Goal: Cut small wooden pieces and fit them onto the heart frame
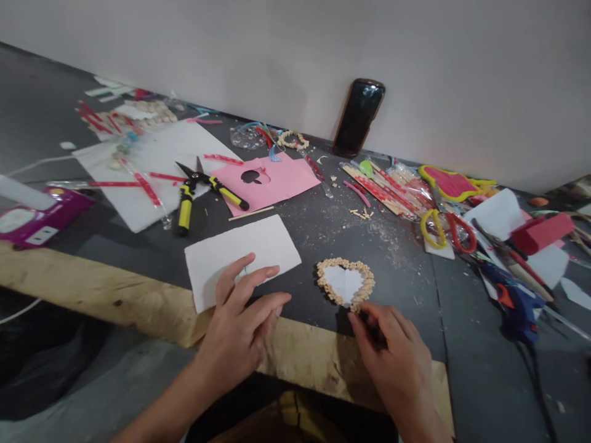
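A heart-shaped frame (368, 284) of small tan pieces, with white paper inside it, lies near the front edge of the dark table. My right hand (392, 351) pinches the heart's bottom tip between thumb and forefinger. To the left, my left hand (244, 317) hovers with its fingers apart and holds nothing. Partly beneath those fingers is a white rectangular card (210, 261) with a small green mark, which my fingers partly cover.
Yellow-black pliers (184, 209) and pink paper (286, 184) lie behind the card. A phone (359, 117) leans on the wall. Sticks, scissors (462, 234) and a blue glue gun (517, 301) are at right. A purple device (50, 215) stands at left.
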The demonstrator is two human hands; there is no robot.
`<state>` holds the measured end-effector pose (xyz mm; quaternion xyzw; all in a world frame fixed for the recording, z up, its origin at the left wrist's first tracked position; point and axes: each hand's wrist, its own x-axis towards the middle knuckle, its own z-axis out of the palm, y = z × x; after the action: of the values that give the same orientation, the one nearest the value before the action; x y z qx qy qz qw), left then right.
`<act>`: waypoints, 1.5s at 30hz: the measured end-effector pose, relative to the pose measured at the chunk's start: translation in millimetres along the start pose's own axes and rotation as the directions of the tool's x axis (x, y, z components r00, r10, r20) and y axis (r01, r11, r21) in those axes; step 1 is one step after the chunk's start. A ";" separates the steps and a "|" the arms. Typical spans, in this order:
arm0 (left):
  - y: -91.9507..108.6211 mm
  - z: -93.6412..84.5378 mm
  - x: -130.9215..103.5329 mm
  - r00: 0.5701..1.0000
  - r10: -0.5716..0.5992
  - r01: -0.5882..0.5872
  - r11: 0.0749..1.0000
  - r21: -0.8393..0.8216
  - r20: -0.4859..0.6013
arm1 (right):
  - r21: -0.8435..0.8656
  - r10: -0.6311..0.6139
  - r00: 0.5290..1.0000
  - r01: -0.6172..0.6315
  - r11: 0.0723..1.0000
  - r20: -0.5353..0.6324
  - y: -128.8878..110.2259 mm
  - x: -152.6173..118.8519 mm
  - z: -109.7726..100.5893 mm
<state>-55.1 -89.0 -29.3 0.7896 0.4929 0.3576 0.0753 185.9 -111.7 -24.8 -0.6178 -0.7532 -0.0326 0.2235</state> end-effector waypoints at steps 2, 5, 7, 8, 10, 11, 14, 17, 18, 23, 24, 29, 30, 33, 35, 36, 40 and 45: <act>0.5 -0.2 0.3 1.000 -0.008 0.008 1.000 0.003 0.011 | -0.010 -0.022 1.000 0.022 1.000 -0.005 2.0 -0.6 1.6; 0.5 0.0 0.3 1.000 -0.003 0.003 1.000 -0.002 0.016 | -0.012 -0.033 0.999 0.033 0.999 0.003 3.7 -1.6 4.0; 0.1 0.2 0.2 1.000 0.001 -0.001 1.000 -0.007 0.014 | -0.020 -0.035 0.999 0.035 0.999 0.004 3.8 -1.9 4.6; 0.0 0.3 0.1 1.000 0.000 0.000 1.000 -0.008 0.012 | -0.029 -0.037 0.999 0.037 0.999 0.001 3.7 -1.9 4.6; -0.2 0.3 -0.2 1.000 -0.001 0.001 1.000 -0.008 0.011 | -0.042 -0.042 0.999 0.043 0.998 0.003 3.4 -1.7 4.2; -0.3 0.3 -0.3 1.000 0.000 0.001 1.000 -0.008 0.010 | -0.045 -0.045 0.999 0.045 0.998 0.002 3.3 -1.5 4.1; -0.3 0.5 -0.3 1.000 0.006 -0.006 1.000 -0.011 0.004 | -0.038 -0.045 0.999 0.045 0.998 -0.004 3.1 -1.3 4.3; 0.3 0.8 0.2 1.000 0.006 -0.006 1.000 -0.009 -0.001 | -0.010 -0.027 1.000 0.027 1.000 -0.005 2.9 -2.1 4.0; 0.7 0.7 0.4 1.000 0.005 -0.005 1.000 -0.008 0.001 | 0.004 -0.013 1.000 0.013 1.000 -0.007 2.7 -2.5 3.2; 1.8 0.0 1.2 1.000 -0.009 0.009 1.000 0.000 0.010 | -0.008 0.017 1.000 -0.017 1.000 0.001 1.9 -5.0 -6.1; 1.7 -0.1 1.2 1.000 -0.010 0.010 1.000 0.002 0.011 | -0.041 0.022 1.000 -0.021 0.999 0.011 2.0 -5.6 -7.9; 0.5 -0.1 0.1 1.000 -0.010 0.010 1.000 0.010 0.008 | -0.131 0.044 0.998 -0.037 0.991 0.053 3.1 -7.9 -9.6; 0.4 0.0 0.0 1.000 -0.009 0.009 1.000 0.012 0.009 | -0.133 0.044 0.997 -0.036 0.990 0.056 3.1 -7.9 -8.7; 0.5 0.4 -0.3 1.000 -0.007 0.007 1.000 0.015 0.012 | -0.131 0.028 0.999 -0.023 0.991 0.031 2.0 -7.6 -6.6; 0.4 0.9 -0.5 1.000 -0.006 0.006 1.000 0.016 0.008 | -0.127 0.004 1.000 -0.003 0.992 0.013 0.6 -7.8 -7.7; 0.4 1.2 -0.6 1.000 -0.007 0.007 1.000 0.019 0.007 | -0.125 -0.010 1.000 0.011 0.992 0.013 -0.2 -8.1 -9.1; 0.0 1.8 -1.2 1.000 -0.006 0.006 0.999 0.037 -0.005 | -0.108 -0.068 0.996 0.074 0.991 0.052 -2.9 -9.5 -15.8; -1.9 3.2 -2.6 1.000 -0.005 0.006 0.999 0.037 -0.007 | -0.039 -0.109 0.991 0.112 0.993 0.078 -4.9 -11.9 -16.1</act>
<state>-55.1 -89.5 -33.9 0.7882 0.5020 0.3509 0.0598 187.7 -129.0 -13.8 -0.5807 -0.7933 -0.0378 0.1792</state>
